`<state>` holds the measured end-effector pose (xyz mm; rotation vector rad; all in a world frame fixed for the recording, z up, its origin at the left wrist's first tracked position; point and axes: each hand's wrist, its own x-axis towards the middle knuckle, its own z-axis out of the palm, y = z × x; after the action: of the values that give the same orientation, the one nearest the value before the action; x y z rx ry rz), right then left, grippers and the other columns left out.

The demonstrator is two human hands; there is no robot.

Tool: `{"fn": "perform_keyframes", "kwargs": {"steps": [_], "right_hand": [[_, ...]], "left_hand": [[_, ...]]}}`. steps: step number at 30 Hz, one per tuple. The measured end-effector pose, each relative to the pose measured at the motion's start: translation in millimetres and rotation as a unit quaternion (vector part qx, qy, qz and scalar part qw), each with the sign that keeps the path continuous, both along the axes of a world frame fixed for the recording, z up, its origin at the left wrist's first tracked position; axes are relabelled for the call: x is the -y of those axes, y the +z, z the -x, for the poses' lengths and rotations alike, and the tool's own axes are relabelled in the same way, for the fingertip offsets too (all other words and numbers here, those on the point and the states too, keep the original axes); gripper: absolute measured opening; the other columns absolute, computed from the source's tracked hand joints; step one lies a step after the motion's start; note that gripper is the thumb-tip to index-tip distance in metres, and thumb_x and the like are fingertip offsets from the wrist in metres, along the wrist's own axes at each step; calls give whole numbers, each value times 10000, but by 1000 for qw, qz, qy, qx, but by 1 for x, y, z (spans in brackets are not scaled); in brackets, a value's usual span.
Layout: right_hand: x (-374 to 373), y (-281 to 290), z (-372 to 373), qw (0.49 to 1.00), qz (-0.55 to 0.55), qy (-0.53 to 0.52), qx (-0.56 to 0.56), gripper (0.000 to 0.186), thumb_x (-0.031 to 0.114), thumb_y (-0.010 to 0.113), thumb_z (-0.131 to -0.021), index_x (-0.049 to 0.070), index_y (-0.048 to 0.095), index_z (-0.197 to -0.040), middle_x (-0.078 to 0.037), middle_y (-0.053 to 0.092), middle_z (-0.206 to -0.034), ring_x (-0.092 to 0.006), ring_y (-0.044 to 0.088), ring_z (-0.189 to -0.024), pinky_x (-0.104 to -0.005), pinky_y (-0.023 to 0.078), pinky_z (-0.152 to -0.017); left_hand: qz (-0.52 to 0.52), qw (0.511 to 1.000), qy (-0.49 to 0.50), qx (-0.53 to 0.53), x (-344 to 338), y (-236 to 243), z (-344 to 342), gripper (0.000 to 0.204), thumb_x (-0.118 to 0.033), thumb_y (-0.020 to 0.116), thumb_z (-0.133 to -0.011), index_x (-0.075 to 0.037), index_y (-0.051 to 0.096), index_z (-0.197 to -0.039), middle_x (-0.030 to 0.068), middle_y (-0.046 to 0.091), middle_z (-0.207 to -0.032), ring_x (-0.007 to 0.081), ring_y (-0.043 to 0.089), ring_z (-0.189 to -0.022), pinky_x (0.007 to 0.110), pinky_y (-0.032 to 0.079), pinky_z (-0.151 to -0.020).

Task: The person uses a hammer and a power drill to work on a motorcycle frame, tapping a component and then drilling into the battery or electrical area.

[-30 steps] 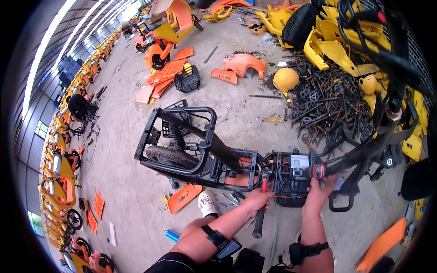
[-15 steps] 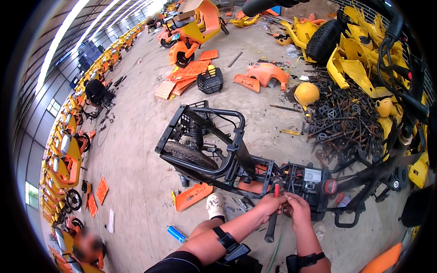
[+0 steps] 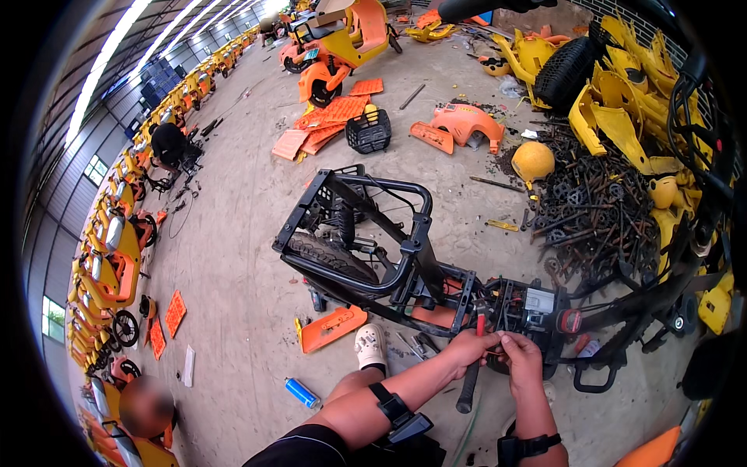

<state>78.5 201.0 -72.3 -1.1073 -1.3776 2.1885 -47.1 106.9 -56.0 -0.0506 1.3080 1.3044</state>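
Observation:
A stripped black scooter frame (image 3: 424,261) stands before me, its rear wheel (image 3: 331,257) to the left and its opened middle full of wiring and electrical parts (image 3: 517,300). My left hand (image 3: 469,347) is closed round a long hand tool (image 3: 470,385) with a red upper part and a black grip, which points down toward me. My right hand (image 3: 520,358) meets it at the fingertips, thumb and fingers pinched together beside the wiring. What lies in that pinch is too small to make out.
A heap of dark metal parts (image 3: 599,210) and yellow body panels (image 3: 615,117) lie at right. Orange panels (image 3: 331,121) and a black basket (image 3: 368,131) are farther off. A blue can (image 3: 301,392) lies near my foot. Scooters (image 3: 117,265) line the left; another person (image 3: 167,145) crouches there.
The whole view has shifted slightly, so the frame sits a little farther right. My hands stay together by the wiring, with small finger movement; the left still grips the tool.

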Motion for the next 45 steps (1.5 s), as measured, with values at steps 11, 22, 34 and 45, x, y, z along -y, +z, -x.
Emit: {"fn": "perform_keyframes", "kwargs": {"steps": [11,22,34,45], "right_hand": [[-13,-5,-6,1000,-5,22,-13,181,99,668,-923,-17,689,-1061,-50,685,-904,-114,630,-759,-243,485,-662],[-20,3,-8,993,-80,89,3,154,31,698,-884,-38,693,-1022,-67,694,-911,-120,652,-810,-258,530,-751],[-25,3,-13,990,-73,116,-13,125,48,689,-904,-30,671,-1001,-49,685,-904,-114,640,-819,-251,513,-761],[-26,2,-13,982,-112,153,-11,82,40,647,-924,0,617,-989,-33,644,-953,-108,615,-873,-257,490,-803]], "left_hand": [[14,999,-38,-7,-4,-7,5,353,-380,731,-900,-58,625,-995,-40,511,-721,51,441,-567,213,401,-460],[-33,986,-146,-70,2,-14,24,465,-404,753,-874,-54,621,-1151,-38,556,-821,51,453,-617,208,413,-499],[-47,980,-178,-80,3,14,26,569,-461,760,-854,1,597,-1143,-20,531,-812,63,476,-641,220,433,-518],[-39,981,-173,-77,5,6,22,565,-471,763,-848,-7,580,-1114,-10,514,-792,73,496,-633,222,441,-515]]}}
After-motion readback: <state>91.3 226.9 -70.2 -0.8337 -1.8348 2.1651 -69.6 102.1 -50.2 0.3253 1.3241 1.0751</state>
